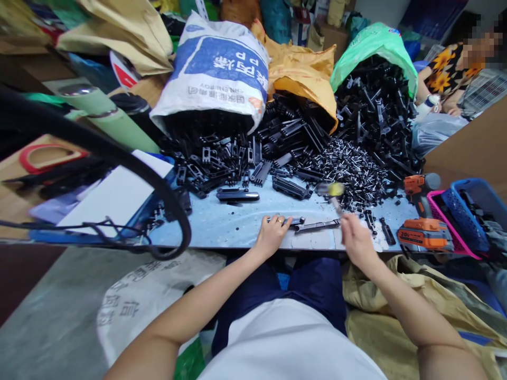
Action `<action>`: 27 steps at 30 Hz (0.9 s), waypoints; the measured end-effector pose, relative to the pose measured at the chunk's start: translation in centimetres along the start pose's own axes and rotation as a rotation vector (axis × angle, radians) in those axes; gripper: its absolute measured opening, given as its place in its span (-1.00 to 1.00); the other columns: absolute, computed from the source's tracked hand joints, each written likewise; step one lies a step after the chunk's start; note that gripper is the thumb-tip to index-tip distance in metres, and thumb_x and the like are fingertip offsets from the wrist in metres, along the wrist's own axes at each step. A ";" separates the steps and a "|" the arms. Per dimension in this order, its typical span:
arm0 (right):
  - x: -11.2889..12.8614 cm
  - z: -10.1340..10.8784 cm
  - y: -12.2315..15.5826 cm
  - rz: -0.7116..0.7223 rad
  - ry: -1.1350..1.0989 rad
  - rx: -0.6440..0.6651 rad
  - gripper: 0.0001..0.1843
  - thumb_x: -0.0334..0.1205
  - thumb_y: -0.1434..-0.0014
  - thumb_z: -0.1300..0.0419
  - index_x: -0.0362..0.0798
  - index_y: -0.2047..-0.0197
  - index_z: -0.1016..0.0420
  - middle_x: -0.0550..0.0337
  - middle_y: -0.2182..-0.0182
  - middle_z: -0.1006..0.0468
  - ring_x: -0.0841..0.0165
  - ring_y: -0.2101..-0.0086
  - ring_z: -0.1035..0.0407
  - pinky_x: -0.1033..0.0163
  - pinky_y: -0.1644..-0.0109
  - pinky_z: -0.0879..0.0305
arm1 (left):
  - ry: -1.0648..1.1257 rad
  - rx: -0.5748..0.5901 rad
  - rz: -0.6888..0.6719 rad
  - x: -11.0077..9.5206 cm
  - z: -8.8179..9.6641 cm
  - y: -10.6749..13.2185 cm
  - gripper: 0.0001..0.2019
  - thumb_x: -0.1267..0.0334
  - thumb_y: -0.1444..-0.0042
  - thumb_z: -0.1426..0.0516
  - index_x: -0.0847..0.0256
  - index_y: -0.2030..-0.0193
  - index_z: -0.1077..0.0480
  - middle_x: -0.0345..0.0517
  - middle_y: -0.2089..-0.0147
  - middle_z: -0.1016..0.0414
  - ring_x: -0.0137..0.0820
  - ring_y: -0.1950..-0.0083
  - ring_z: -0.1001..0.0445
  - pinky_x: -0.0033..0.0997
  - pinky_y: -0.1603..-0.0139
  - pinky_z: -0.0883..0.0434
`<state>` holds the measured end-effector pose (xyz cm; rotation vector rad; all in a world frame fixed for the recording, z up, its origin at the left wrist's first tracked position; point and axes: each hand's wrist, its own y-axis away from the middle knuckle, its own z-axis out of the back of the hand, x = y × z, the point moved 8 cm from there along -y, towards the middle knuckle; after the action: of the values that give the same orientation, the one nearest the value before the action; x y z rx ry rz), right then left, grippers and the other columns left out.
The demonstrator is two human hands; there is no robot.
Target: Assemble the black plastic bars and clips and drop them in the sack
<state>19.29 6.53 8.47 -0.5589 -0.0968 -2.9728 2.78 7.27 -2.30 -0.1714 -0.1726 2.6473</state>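
Note:
My left hand [272, 234] rests on the pale blue table [229, 221] and pins down the near end of a long black plastic part [312, 226]. My right hand [356, 240] is closed round the handle of a small hammer [335, 192] with a yellow head, raised and blurred above the part. A heap of small black and silver pins [348, 169] lies just behind the hammer.
Open sacks [217, 79] spill black plastic parts [376, 111] across the back of the table. An orange cordless drill [423, 221] lies right, beside pink and blue baskets [467, 211]. A thick black cable [119, 158] loops at left. Another person [455, 74] sits far right.

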 end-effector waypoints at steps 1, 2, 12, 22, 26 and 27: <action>0.3 -1.6 0.2 -0.010 0.075 0.097 -0.69 -0.13 -0.27 0.20 -0.11 0.24 -0.26 0.16 0.59 -0.36 0.37 0.58 -0.26 0.34 0.48 -0.02 | 0.003 0.011 0.007 0.0 0.0 0.1 -0.60 0.52 -0.15 0.09 0.16 -0.08 -0.30 0.07 0.09 -0.39 -0.29 0.11 -0.35 -0.25 0.20 -0.23; 0.1 -3.0 0.4 -0.021 0.146 0.190 -0.72 -0.15 -0.26 0.17 -0.10 0.28 -0.26 0.14 0.58 -0.38 0.35 0.58 -0.27 0.33 0.49 0.01 | 0.008 0.020 0.015 0.1 0.0 0.1 -0.60 0.51 -0.15 0.10 0.16 -0.08 -0.30 0.07 0.08 -0.39 -0.29 0.11 -0.34 -0.25 0.20 -0.23; -14.9 4.3 -0.4 -0.573 0.316 0.035 -0.65 -0.14 -0.25 0.17 -0.13 0.25 -0.37 0.02 0.51 -0.45 0.24 0.44 -0.35 0.27 0.42 -0.08 | 0.019 0.054 -0.034 0.0 0.2 -0.9 -0.67 0.31 -0.25 0.11 0.42 -0.05 -0.30 0.14 0.22 -0.42 -0.24 0.17 -0.37 -0.31 0.24 -0.22; -2.7 -5.0 -3.3 0.667 0.447 -0.133 -0.35 0.26 -0.14 0.09 -0.21 0.15 -0.39 -0.13 0.16 -0.42 0.19 0.15 -0.29 0.13 0.07 -0.11 | -0.020 0.118 -0.038 0.7 -0.2 -2.6 -0.62 0.08 -0.19 0.02 0.41 0.32 -0.39 0.12 0.39 -0.42 -0.24 0.29 -0.40 -0.41 0.41 -0.19; 0.6 -8.5 -3.5 0.886 0.500 0.012 -0.33 0.30 -0.15 0.17 -0.15 0.53 -0.33 0.09 0.63 -0.32 0.37 0.54 -0.20 0.25 0.42 0.03 | 0.014 0.023 -0.091 0.7 0.4 -1.4 -0.57 0.02 -0.19 0.05 0.37 0.44 -0.38 0.06 0.48 -0.41 -0.29 0.39 -0.40 -0.44 0.48 -0.16; 1.3 -8.0 -2.8 0.939 0.469 -0.037 -0.32 0.29 -0.16 0.20 -0.14 0.58 -0.29 0.13 0.68 -0.26 0.39 0.58 -0.15 0.26 0.45 0.08 | 0.029 -0.027 -0.119 0.7 0.9 -0.7 -0.54 0.00 -0.20 0.07 0.35 0.47 -0.37 0.04 0.51 -0.40 -0.31 0.42 -0.40 -0.44 0.50 -0.15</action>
<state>14.91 8.46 1.38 0.1081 0.2070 -2.0975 2.40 8.14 -1.37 -0.2023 -0.2022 2.5236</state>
